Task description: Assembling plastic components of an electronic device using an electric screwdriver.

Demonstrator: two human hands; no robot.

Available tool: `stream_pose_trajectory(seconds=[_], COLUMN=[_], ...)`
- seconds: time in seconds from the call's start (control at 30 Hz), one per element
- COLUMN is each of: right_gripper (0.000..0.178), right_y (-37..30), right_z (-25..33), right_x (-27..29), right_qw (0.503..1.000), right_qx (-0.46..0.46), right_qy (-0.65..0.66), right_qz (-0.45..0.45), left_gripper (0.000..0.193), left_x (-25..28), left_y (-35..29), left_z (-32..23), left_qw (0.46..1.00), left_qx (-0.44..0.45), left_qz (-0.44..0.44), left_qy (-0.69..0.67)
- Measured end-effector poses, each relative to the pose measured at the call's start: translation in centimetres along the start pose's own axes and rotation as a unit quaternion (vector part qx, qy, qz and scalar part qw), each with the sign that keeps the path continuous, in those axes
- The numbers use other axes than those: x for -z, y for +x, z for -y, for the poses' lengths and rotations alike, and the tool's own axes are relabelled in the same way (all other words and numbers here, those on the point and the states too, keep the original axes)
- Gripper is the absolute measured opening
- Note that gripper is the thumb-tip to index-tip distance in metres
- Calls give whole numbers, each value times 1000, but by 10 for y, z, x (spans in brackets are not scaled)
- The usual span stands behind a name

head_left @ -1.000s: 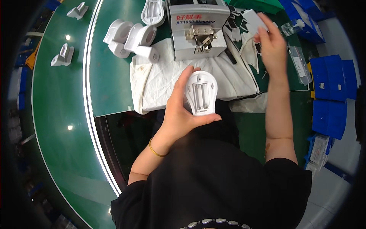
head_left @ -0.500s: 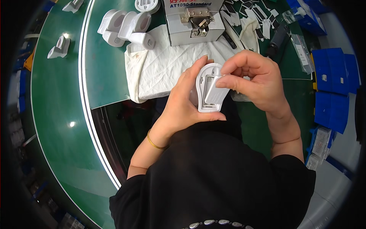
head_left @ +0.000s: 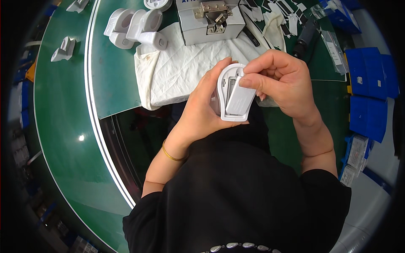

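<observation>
White plastic casing (head_left: 230, 95) cupped in left hand (head_left: 198, 114) above the cloth (head_left: 181, 67). Right hand (head_left: 282, 82) pinches a flat white cover (head_left: 239, 101) onto it, looks half seated, hard to tell.

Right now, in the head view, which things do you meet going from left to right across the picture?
Small white part on the belt → white housings on the table → left hand → white housing with its cover plate → right hand → blue bins.
</observation>
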State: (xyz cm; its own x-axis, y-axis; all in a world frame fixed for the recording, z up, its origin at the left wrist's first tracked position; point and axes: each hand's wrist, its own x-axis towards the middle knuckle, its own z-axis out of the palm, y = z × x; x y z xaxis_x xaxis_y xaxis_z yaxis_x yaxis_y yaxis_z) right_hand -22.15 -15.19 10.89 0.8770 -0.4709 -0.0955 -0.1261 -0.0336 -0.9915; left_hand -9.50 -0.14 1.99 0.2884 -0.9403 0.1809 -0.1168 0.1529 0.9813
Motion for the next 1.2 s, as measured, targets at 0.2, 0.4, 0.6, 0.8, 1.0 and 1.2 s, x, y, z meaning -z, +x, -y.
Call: stream_pose_trajectory(seconds=[0.2, 0.4, 0.6, 0.8, 1.0, 1.2], right_gripper=[16, 22, 51, 65, 63, 61], right_y=[-6, -4, -6, -9, -10, -2], right_z=[-12, -27, -37, -41, -42, -45], right_x=[-4, 4, 1, 0, -2, 15], right_qw=[997, 935, 994, 990, 995, 992], right_qx=[70, 245, 90, -29, -3, -58], right_qy=[-37, -256, -64, 131, 102, 108], right_qz=[2, -12, 12, 47, 20, 30], left_gripper=[110, 107, 108, 83, 65, 90], left_x=[-3, -7, 3, 2, -5, -5], left_y=[0, -2, 5, -1, 0, 6], left_z=[0, -2, -10, -26, -19, -17], left_qw=[999, 999, 985, 996, 995, 998], left_qx=[-27, -10, -91, 23, 6, -43], left_qz=[-35, -29, -56, -5, -41, -37], left_qy=[5, 14, 137, -90, -95, -34])
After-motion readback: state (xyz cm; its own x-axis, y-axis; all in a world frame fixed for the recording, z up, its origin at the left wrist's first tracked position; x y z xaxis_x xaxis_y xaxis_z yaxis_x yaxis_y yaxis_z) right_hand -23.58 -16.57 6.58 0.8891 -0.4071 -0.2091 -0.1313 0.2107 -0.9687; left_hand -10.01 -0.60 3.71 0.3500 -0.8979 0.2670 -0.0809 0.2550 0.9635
